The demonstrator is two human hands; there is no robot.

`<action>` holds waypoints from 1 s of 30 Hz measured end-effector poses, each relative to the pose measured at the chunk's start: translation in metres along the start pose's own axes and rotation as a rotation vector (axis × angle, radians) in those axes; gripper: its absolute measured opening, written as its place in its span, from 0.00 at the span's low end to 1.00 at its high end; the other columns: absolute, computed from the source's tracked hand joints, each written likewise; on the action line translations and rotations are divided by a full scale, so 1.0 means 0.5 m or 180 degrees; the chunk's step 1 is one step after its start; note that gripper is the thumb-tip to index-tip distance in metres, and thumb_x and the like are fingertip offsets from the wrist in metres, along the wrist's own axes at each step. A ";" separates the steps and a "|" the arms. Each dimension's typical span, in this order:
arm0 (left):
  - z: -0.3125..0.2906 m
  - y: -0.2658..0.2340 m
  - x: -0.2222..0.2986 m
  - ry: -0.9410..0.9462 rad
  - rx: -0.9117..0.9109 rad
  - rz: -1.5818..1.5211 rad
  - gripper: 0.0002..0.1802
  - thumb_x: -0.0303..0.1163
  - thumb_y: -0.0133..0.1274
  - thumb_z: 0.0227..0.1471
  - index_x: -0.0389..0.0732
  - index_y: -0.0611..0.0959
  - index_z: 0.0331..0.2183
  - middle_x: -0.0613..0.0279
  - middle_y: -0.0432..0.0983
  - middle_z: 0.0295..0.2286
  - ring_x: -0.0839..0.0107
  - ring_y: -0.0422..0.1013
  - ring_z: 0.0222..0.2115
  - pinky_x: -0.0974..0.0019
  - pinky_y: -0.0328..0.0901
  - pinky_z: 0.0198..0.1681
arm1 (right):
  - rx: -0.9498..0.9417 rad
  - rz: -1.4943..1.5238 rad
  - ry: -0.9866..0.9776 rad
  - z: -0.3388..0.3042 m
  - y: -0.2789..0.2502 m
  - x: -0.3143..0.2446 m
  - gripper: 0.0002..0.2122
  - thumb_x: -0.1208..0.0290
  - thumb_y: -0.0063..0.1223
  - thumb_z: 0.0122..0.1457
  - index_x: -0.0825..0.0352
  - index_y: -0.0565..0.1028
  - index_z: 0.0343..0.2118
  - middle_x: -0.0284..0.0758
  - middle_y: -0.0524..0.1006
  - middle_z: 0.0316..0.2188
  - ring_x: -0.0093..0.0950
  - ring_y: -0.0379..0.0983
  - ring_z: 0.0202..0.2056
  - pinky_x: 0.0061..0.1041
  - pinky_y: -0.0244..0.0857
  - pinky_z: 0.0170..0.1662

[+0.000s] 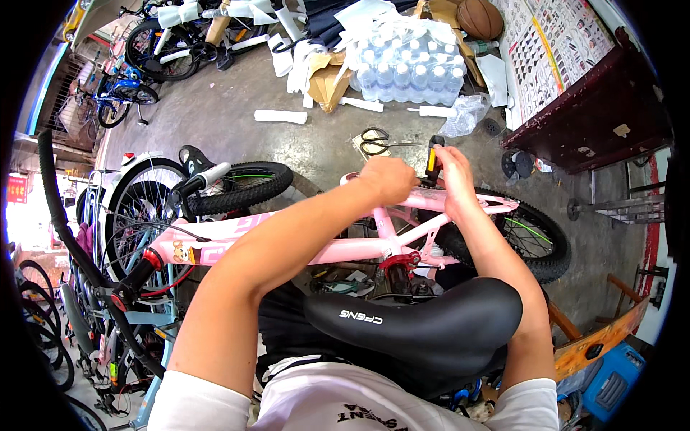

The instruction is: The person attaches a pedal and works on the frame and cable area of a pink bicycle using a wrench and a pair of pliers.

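Observation:
A pink bicycle frame (338, 250) stretches across in front of me, tilted. My left hand (388, 179) is closed in a fist by its lower tubes; what it grips, if anything, is hidden. With its fingertips, my right hand (458, 179) holds a black pedal (433, 164) with a yellow strip, beside the rear wheel (535, 237). The black saddle (424, 327) is close to my body, under my forearms. Between saddle and frame sits a red seat clamp (404, 261). On the left is the black handlebar (72, 248).
Scissors (381, 141) lie on the concrete floor just beyond my hands. Farther off stand wrapped water bottles (410, 72), near a basketball (479, 18). Several other bicycles (144, 187) crowd the left. A wooden bench (604, 337) and a blue case (613, 381) are at lower right.

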State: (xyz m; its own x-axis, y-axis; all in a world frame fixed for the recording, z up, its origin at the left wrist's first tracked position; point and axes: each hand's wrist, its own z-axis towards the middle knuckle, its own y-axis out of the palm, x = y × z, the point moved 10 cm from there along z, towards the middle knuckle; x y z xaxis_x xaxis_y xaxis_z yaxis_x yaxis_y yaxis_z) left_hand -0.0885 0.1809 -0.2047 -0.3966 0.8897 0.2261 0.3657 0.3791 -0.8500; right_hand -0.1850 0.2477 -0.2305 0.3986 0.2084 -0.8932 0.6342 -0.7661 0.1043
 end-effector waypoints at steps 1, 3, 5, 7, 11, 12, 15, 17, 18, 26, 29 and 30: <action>-0.006 -0.002 0.031 0.0061 -0.0001 0.0329 0.15 0.42 0.52 0.54 0.43 0.86 0.33 0.55 0.83 0.31 0.58 0.80 0.34 0.55 0.73 0.35 | -0.0025 -0.0080 0.0169 -0.001 -0.003 0.006 0.11 0.61 0.55 0.59 0.64 0.74 0.25 0.25 0.69 0.22 0.17 0.60 0.27 0.21 0.53 0.32; -0.008 -0.026 0.069 0.0021 0.0041 0.0545 0.11 0.37 0.59 0.46 0.44 0.87 0.32 0.56 0.84 0.31 0.63 0.81 0.34 0.60 0.74 0.33 | -0.0086 -0.0063 0.0049 0.013 0.003 -0.004 0.12 0.61 0.55 0.59 0.64 0.74 0.25 0.25 0.69 0.22 0.17 0.61 0.27 0.21 0.54 0.32; -0.008 -0.026 0.074 0.0037 0.0080 0.0548 0.10 0.36 0.59 0.46 0.44 0.87 0.32 0.56 0.83 0.31 0.62 0.81 0.34 0.60 0.74 0.33 | -0.0036 -0.0172 0.0010 0.006 0.002 -0.013 0.13 0.60 0.55 0.58 0.65 0.74 0.24 0.26 0.70 0.22 0.18 0.63 0.27 0.22 0.55 0.32; -0.013 -0.034 0.062 0.0030 0.0150 0.0570 0.10 0.36 0.58 0.47 0.44 0.87 0.32 0.56 0.83 0.31 0.62 0.81 0.34 0.60 0.74 0.34 | -0.0014 -0.0186 -0.0034 0.029 -0.002 0.000 0.13 0.60 0.55 0.58 0.66 0.76 0.26 0.27 0.71 0.23 0.19 0.63 0.28 0.23 0.56 0.33; -0.063 -0.057 -0.005 0.0194 0.0239 0.0363 0.12 0.37 0.51 0.51 0.42 0.86 0.29 0.51 0.82 0.30 0.54 0.80 0.32 0.53 0.73 0.35 | -0.0153 -0.0306 -0.0142 0.052 0.002 0.013 0.11 0.62 0.55 0.59 0.66 0.78 0.32 0.28 0.74 0.27 0.20 0.66 0.31 0.22 0.59 0.37; -0.072 -0.068 -0.025 0.0099 0.0301 0.0189 0.13 0.38 0.51 0.51 0.42 0.86 0.29 0.49 0.82 0.29 0.53 0.79 0.32 0.51 0.73 0.35 | -0.0138 -0.0453 -0.0217 0.050 -0.005 0.010 0.10 0.63 0.55 0.58 0.65 0.77 0.35 0.28 0.75 0.29 0.20 0.67 0.34 0.22 0.60 0.39; -0.120 -0.137 -0.093 -0.0408 0.1022 -0.0699 0.15 0.41 0.51 0.51 0.41 0.86 0.30 0.47 0.81 0.30 0.48 0.78 0.34 0.47 0.72 0.38 | 0.0111 -0.0695 -0.0684 0.042 -0.009 -0.002 0.14 0.63 0.56 0.59 0.68 0.76 0.42 0.32 0.76 0.39 0.24 0.69 0.41 0.23 0.62 0.48; -0.116 -0.186 -0.071 -0.0444 0.1536 -0.1315 0.14 0.40 0.52 0.49 0.42 0.86 0.31 0.44 0.80 0.30 0.46 0.77 0.33 0.46 0.71 0.38 | 0.0386 -0.0880 -0.0836 0.106 -0.114 0.017 0.17 0.61 0.55 0.60 0.66 0.76 0.47 0.35 0.76 0.44 0.26 0.69 0.47 0.28 0.61 0.51; -0.114 -0.171 -0.088 -0.0648 0.1844 -0.1440 0.13 0.39 0.53 0.48 0.41 0.86 0.30 0.44 0.80 0.29 0.45 0.77 0.32 0.46 0.71 0.37 | 0.0232 -0.0633 -0.0335 0.065 -0.066 0.018 0.20 0.57 0.54 0.59 0.64 0.75 0.50 0.36 0.74 0.49 0.27 0.67 0.50 0.35 0.58 0.54; -0.076 -0.142 0.032 -0.0123 0.2342 -0.2137 0.12 0.31 0.54 0.44 0.36 0.80 0.33 0.45 0.79 0.30 0.46 0.76 0.34 0.47 0.69 0.35 | -0.0872 0.0803 0.0376 -0.057 0.036 -0.039 0.22 0.53 0.45 0.66 0.63 0.71 0.55 0.32 0.74 0.51 0.26 0.71 0.51 0.28 0.63 0.52; -0.069 -0.138 0.017 0.0106 0.1914 -0.2323 0.13 0.29 0.54 0.43 0.35 0.79 0.34 0.44 0.79 0.31 0.45 0.76 0.34 0.46 0.69 0.35 | -0.0808 0.0899 0.0604 -0.040 0.030 -0.021 0.19 0.57 0.44 0.67 0.63 0.72 0.54 0.32 0.74 0.52 0.27 0.71 0.51 0.27 0.65 0.51; -0.065 -0.145 0.016 0.0120 0.1941 -0.2328 0.13 0.29 0.54 0.43 0.35 0.79 0.34 0.44 0.79 0.31 0.45 0.76 0.34 0.46 0.69 0.35 | -0.0837 0.0842 0.0620 -0.018 0.004 -0.015 0.18 0.58 0.44 0.68 0.63 0.72 0.53 0.33 0.74 0.53 0.27 0.71 0.52 0.28 0.65 0.52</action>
State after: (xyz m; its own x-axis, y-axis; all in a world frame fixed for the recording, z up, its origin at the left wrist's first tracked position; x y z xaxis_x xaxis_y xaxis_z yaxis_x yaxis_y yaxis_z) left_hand -0.0905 0.1690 -0.1259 -0.3218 0.4964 0.8062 -0.4686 0.6564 -0.5912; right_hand -0.1809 0.2499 -0.2199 0.6721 0.1556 -0.7239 0.6307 -0.6325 0.4496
